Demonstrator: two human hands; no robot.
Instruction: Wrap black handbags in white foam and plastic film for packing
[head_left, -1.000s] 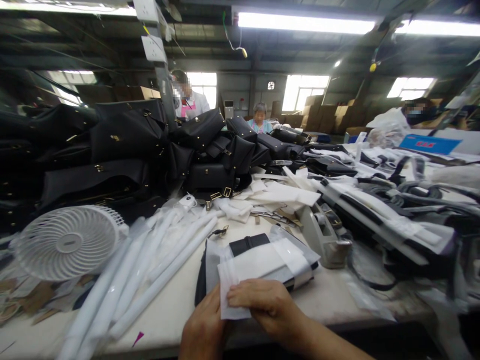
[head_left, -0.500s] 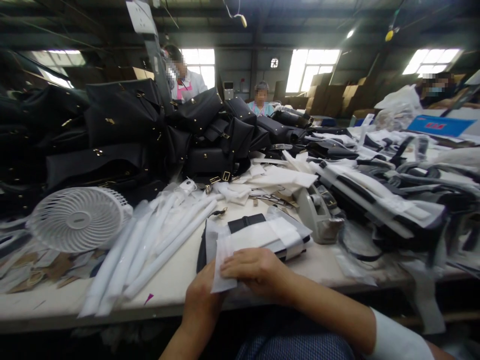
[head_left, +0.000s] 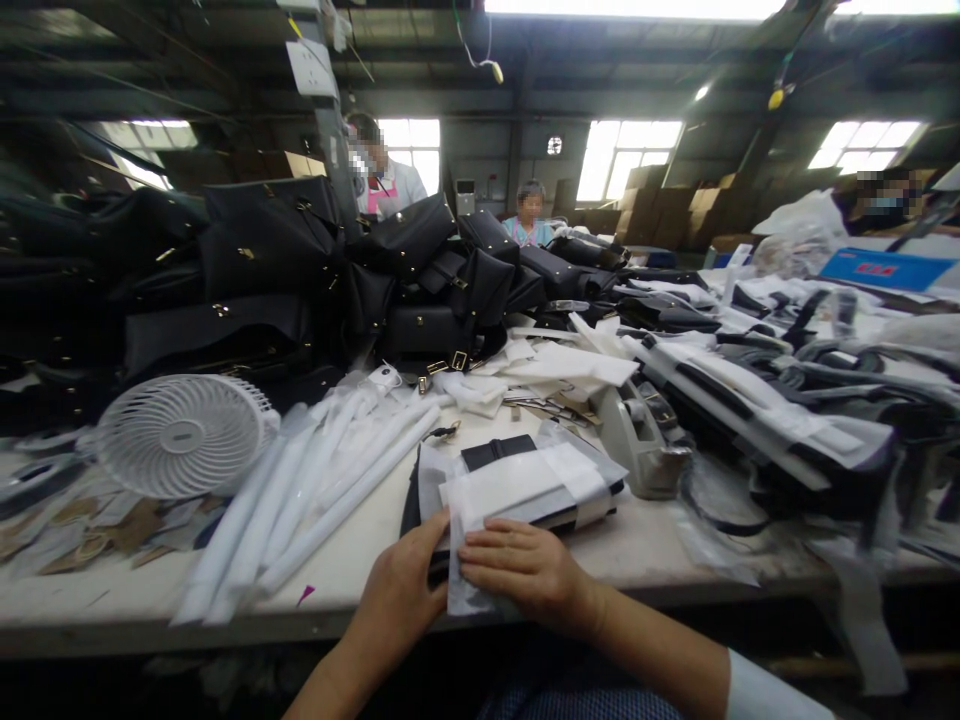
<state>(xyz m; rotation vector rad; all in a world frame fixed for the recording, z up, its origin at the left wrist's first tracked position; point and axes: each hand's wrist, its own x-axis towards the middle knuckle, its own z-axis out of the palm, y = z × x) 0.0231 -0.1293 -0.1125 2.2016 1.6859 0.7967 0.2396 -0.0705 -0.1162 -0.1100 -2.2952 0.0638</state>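
Worktable (head_left: 334, 575): right hand (head_left: 532, 575) on wrapping (head_left: 514, 485) (left hand (head_left: 401, 580) beside).

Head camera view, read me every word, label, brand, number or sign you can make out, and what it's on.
None reads clearly.
Blue rectangular panel: red lettering, too blurred to read.
Round white plastic fan: mark on its hub, too small to read.
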